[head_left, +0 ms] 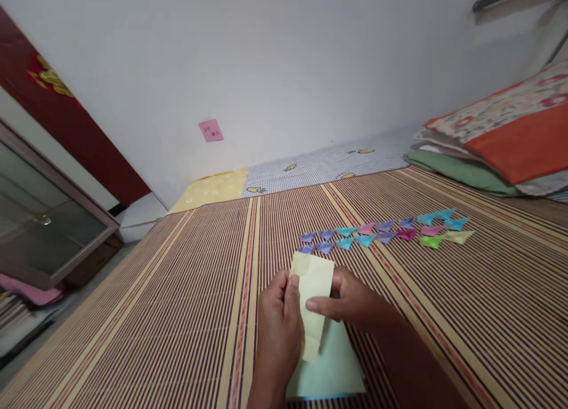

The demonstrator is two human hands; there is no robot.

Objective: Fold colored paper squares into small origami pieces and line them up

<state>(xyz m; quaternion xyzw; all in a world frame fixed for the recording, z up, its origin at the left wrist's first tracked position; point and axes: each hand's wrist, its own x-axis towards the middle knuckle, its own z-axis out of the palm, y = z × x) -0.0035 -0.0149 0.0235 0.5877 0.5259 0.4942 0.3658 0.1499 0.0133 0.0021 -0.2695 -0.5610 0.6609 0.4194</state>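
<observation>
A pale yellow sheet of paper (316, 279), creased and folded into a narrow shape, is held between both hands. My left hand (280, 317) grips its left edge, thumb on top. On the right side, my right hand (348, 299) pinches the paper with its thumb across the front and its fingers behind. Beneath the hands, a light green sheet (331, 370) lies on the striped mat, with a thin blue edge showing at its bottom. Beyond the hands, small folded paper shapes (365, 240) in purple, blue, pink, green and yellow stand in two rows.
The striped mat (199, 279) spreads all around. Folded bedding and a floral-and-orange pillow (519, 137) are at the right. A pink note (210, 131) is on the white wall. At the left stands a glass-panelled door (48, 213). A patterned cloth (306, 169) runs along the wall.
</observation>
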